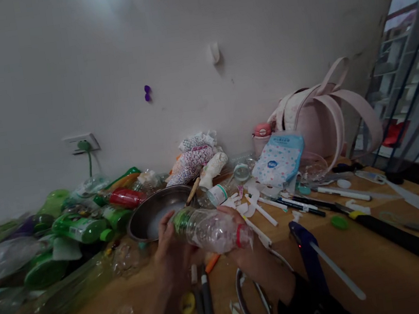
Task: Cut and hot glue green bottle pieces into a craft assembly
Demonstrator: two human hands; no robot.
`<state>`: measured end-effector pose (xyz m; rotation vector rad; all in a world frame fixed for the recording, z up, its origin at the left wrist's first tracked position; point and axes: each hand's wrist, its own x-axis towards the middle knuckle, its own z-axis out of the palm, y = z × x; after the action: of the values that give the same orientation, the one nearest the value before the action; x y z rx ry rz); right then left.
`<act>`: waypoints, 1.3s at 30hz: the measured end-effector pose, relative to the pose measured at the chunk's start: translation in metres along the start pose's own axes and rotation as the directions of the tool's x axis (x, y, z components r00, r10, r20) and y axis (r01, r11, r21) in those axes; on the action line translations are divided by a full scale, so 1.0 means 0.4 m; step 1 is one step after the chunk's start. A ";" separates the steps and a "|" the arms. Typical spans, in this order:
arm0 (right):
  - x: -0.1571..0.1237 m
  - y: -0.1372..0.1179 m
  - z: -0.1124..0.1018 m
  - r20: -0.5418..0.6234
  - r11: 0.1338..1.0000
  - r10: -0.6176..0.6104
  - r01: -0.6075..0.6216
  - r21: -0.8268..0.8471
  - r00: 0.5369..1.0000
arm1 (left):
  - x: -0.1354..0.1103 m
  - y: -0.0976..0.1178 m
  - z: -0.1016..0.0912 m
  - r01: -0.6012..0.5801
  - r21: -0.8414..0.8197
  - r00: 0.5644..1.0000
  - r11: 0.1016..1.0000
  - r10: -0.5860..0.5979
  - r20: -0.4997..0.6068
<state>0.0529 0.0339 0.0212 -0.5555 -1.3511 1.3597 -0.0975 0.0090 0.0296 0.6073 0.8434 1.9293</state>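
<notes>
I hold a clear plastic bottle (209, 228) sideways above the wooden table (382, 278). Its neck with a red ring points right and its green-labelled base points left. My left hand (172, 250) grips the base end, fingers curled round it. My right hand (245, 248) wraps the neck end from below. Under the bottle lie an orange pen, a dark marker (208, 308) and scissors (253, 301).
A metal bowl (155, 214) sits just behind my hands. Several green and clear bottles (78, 224) pile up at the left. Pens, a blue glue gun (306, 252), a black-and-yellow tool (408, 241), a wipes pack (280, 157) and a pink bag (321, 120) lie to the right.
</notes>
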 end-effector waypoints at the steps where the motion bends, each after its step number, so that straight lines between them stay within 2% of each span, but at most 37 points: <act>1: 0.000 0.001 -0.001 0.009 0.997 0.051 -0.052 0.048 0.999 | 0.001 0.005 0.000 -0.006 -0.022 0.999 1.000 0.005 -0.036; 4: 0.000 -0.015 -0.005 0.060 0.942 0.242 -0.249 0.227 0.969 | 0.003 0.013 -0.004 -0.013 -0.065 0.996 0.998 0.007 -0.085; 6: 0.001 -0.032 -0.006 0.140 0.884 0.344 -0.370 0.285 0.929 | 0.002 0.013 -0.007 -0.010 -0.045 0.999 0.999 0.008 -0.047; 9: -0.002 -0.044 -0.004 0.256 0.821 0.435 -0.497 0.281 0.863 | -0.001 0.009 -0.009 -0.006 0.009 1.000 1.000 0.006 0.031; 11: -0.006 -0.042 -0.001 0.259 0.811 0.463 -0.523 0.260 0.847 | -0.004 0.009 -0.007 -0.003 0.035 0.998 0.999 0.000 0.069; 14: -0.014 -0.038 0.002 0.228 0.829 0.457 -0.505 0.242 0.860 | -0.008 0.013 -0.006 -0.029 0.042 0.996 0.999 0.025 0.085; 20: -0.013 -0.039 -0.003 0.252 0.872 0.375 -0.432 0.231 0.892 | -0.011 0.028 -0.010 -0.050 0.005 0.992 0.999 0.049 0.118; 25: -0.010 -0.004 -0.002 0.222 0.905 0.294 -0.346 0.248 0.930 | -0.008 0.018 -0.007 -0.068 0.008 0.991 0.998 0.066 0.113; 29: -0.016 0.019 0.008 0.206 0.918 0.241 -0.292 0.268 0.948 | -0.005 0.006 -0.012 -0.047 0.104 0.983 0.993 0.027 0.180; 32: -0.021 0.025 0.013 0.209 0.931 0.206 -0.257 0.258 0.956 | -0.005 0.006 -0.018 -0.023 0.107 0.977 0.994 0.000 0.211; 39: -0.027 0.034 0.008 0.189 0.965 0.155 -0.190 0.180 0.970 | -0.005 0.005 -0.025 0.000 0.092 0.980 0.996 -0.019 0.201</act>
<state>0.0484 0.0263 0.0060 -0.4367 -1.3105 1.6973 -0.1047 0.0034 0.0246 0.8375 0.8071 1.7925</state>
